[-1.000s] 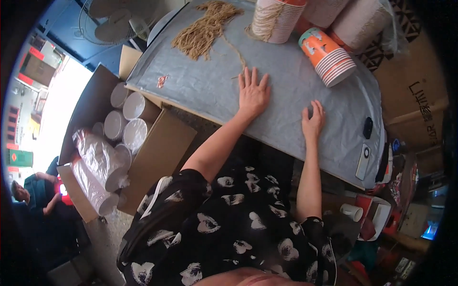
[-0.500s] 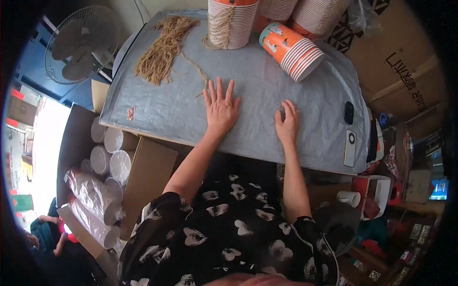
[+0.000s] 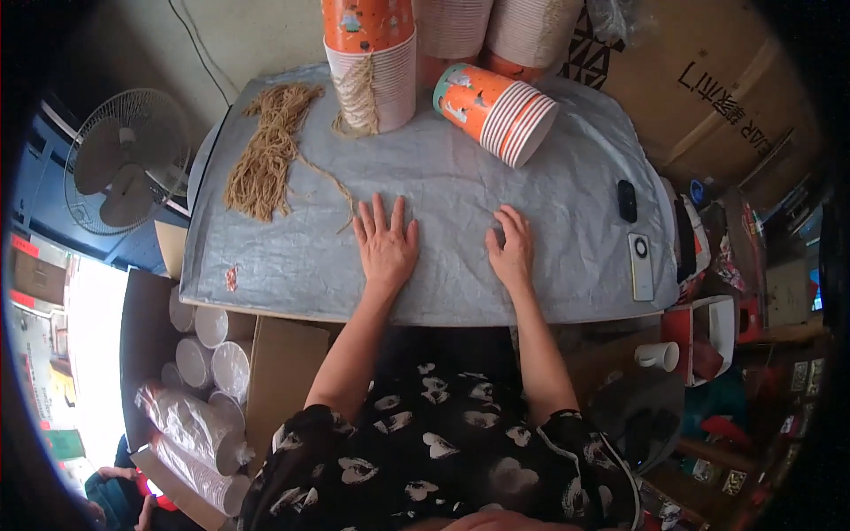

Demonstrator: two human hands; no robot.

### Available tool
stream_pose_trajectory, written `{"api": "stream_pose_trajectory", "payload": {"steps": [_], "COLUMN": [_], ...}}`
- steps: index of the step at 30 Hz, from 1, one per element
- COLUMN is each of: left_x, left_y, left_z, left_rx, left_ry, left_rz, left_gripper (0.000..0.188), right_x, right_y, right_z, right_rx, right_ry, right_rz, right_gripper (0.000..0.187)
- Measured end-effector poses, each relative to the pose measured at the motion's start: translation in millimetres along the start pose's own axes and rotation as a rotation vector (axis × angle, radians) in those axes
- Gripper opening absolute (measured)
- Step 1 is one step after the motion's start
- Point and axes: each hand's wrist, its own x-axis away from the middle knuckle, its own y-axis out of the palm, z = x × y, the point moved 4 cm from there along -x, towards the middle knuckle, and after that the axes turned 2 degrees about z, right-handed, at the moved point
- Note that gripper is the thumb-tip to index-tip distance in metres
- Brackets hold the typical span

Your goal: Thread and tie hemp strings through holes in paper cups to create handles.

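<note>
Palm down on the grey-covered table [image 3: 443, 274], my left hand [image 3: 386, 250] lies with its fingers spread and holds nothing. My right hand [image 3: 512, 251] rests on its side to the right, fingers loosely curved, thumb apart, nothing in it. Just beyond my left fingertips ends a loose strand from a bundle of brown twine [image 3: 266, 164]. A stack of orange-and-white paper buckets [image 3: 394, 84] stands upright at the back, with twine hanging down its side. Past my right hand, a shorter stack of orange paper buckets [image 3: 482, 104] lies tilted, its open mouth toward the right front.
More bucket stacks [image 3: 529, 31] stand behind. A black phone-like object [image 3: 627, 202] and a white device [image 3: 639, 267] lie at the table's right. An open carton [image 3: 288, 372] of wrapped bucket stacks is below left, near a fan [image 3: 128, 164]. A white mug [image 3: 657, 356] sits lower right.
The whole view has shifted, so the table and its things appear lower and a little further left. Both hands keep their places on the table, and nothing was picked up.
</note>
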Motion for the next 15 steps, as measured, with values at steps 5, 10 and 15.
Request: {"api": "stream_pose_trajectory", "payload": {"steps": [5,10,15], "left_x": [3.2,28.9,36.9], "left_y": [-11.4,-35.4,-36.6], "left_z": [9.7,16.6,16.1], "left_rx": [0.007,0.03,0.03], "left_ry": [0.033,0.104,0.121], "left_rz": [-0.028,-0.156,-0.2], "left_gripper": [0.056,0.06,0.061], "right_x": [-0.1,2.2,4.1], "right_y": [-2.5,-6.7,1.0], "right_z": [4.0,-2.3,-10.8], "right_rx": [0.021,-0.006,0.156], "right_ry": [-0.015,0.003,-0.018], "right_rz": [0.011,0.01,0.021], "right_gripper": [0.037,0.037,0.037]}}
